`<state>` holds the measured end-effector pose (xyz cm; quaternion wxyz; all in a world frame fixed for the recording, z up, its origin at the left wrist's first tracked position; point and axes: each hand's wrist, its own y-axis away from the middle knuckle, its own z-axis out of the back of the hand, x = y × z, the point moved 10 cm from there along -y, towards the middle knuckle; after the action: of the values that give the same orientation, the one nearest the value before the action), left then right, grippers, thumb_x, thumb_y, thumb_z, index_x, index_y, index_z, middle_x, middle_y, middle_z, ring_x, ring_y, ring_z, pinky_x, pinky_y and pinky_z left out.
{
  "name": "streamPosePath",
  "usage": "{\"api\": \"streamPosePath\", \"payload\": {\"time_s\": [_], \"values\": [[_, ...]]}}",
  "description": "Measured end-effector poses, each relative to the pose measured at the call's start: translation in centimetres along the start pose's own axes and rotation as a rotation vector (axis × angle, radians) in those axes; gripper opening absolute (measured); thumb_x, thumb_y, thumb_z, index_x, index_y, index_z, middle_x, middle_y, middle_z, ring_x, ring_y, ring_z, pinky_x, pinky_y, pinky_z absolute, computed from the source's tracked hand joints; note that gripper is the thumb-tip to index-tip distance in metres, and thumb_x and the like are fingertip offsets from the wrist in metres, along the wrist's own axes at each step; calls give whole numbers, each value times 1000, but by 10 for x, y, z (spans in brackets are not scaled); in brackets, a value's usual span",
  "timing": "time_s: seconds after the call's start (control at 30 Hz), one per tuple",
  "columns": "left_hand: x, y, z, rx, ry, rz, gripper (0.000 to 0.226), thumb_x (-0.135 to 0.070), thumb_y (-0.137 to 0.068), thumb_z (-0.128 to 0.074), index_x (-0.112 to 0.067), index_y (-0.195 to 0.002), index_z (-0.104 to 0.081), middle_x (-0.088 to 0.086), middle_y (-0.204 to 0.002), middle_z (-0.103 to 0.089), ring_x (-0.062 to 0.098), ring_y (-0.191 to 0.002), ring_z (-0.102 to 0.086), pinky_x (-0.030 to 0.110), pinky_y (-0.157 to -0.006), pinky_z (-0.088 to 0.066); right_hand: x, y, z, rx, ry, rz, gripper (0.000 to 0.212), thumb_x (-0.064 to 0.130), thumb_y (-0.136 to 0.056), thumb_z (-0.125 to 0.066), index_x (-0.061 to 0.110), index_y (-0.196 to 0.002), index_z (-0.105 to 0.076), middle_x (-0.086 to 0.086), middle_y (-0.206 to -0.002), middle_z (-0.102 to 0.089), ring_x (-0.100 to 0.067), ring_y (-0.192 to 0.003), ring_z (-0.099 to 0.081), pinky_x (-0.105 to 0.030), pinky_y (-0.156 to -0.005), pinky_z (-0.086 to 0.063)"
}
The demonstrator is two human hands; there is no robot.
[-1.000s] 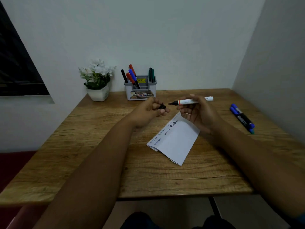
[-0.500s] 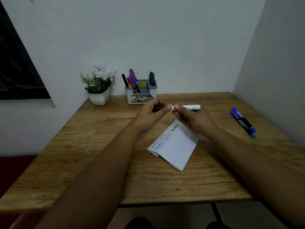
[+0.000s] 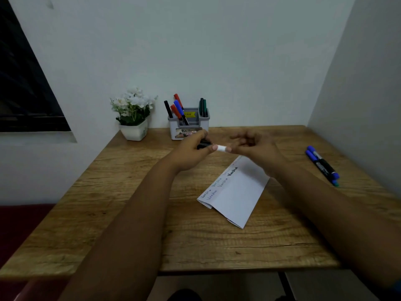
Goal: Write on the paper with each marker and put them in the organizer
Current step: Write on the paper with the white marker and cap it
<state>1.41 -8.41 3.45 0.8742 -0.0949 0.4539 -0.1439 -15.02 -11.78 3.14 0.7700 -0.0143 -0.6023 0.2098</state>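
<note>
We hold the capped marker [image 3: 221, 148], left hand [image 3: 191, 152] gripping it; right hand [image 3: 253, 146] blurred, grip unclear. Seven sit in organizer [image 3: 188, 127]; apparently two wait at table's right edge [image 3: 321, 164].

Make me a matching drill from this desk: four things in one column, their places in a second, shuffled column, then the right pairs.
Things
1. white-barrelled marker with a black cap
2. folded white paper with handwriting
3. white pot of white flowers
4. pair of blue-capped markers

Places
A. lying on the wooden table's right side, by the wall
B. held between the left hand and right hand
C. standing left of the grey organizer
D. lying flat mid-table, below the hands

Pairs: 1-B, 2-D, 3-C, 4-A
</note>
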Motion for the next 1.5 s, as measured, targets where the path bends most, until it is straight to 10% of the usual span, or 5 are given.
{"api": "streamPosePath", "payload": {"time_s": [0.23,0.37,0.53,0.73,1.5], "values": [[8,5,45,-308,187,-34,19,-25,-86,-70,-22,-101,-58,-5,-93,-68,3,-83,-65,26,-70,-53,65,-13,-78,117,829,596,20,26,-96,-58,11,-107,-64,-3,-89,-62,-19,-85,-53,-31,-67,-38],[35,2,66,-589,471,6,34,-12,-97,-55,-16,-128,-42,8,-92,-73,19,-83,-71,33,-71,-55,59,-60,-86,111,732,375,22,24,-96,-60,9,-112,-58,-6,-93,-61,-15,-82,-51,-28,-69,-37],[77,-2,69,-743,434,99,37,-16,-101,-44,-21,-137,-35,0,-100,-70,5,-83,-67,17,-66,-48,61,-115,-72,-39,419,275,78,10,-91,-65,20,-152,-18,-9,-89,-63,-17,-78,-65,-30,-78,-56],[90,-8,57,-736,316,87,40,-21,-101,-44,-16,-138,-32,6,-101,-65,10,-84,-63,15,-69,-49,84,-176,-68,-261,403,470,55,5,-97,-51,18,-145,-29,-10,-92,-63,-20,-72,-65,-29,-64,-55],[83,-14,39,-633,171,27,38,-30,-95,-56,-22,-129,-39,-13,-83,-57,-7,-72,-57,4,-59,-40,40,-237,-121,30,914,413,57,-4,-97,-43,20,-148,-41,-19,-123,-54,-30,-113,-53,-34,-92,-44]]}}
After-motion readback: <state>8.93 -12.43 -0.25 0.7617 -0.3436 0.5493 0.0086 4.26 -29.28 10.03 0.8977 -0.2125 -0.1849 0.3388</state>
